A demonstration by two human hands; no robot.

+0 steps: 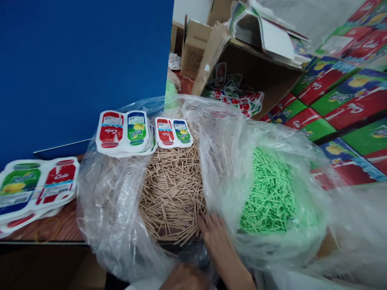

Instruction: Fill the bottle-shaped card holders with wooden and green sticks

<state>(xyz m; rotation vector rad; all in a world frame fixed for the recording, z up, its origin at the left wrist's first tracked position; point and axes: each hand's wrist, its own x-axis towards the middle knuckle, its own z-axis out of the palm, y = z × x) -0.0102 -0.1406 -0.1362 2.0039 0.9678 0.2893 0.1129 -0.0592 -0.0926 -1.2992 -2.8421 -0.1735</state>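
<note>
My right hand (218,237) reaches in from the bottom, its fingertips touching the near right edge of a heap of short tan sticks (172,185). Its fingers look slightly apart, with nothing visible held in them. Low at the frame's bottom edge, my left hand (185,277) is smeared by motion and mostly cut off, so its grip does not show. The tan sticks lie in an open clear plastic bag (121,213). On the bag's far side rest a stack of Cola and Sprite printed cards (122,133) and a smaller printed card (173,133).
Bright green sticks (269,193) fill a second plastic bag on the right. Another stack of printed cards (39,185) lies at the left table edge, near a rubber band (47,229). Behind are a blue panel (84,68), an open carton (272,82) and stacked printed boxes (341,108).
</note>
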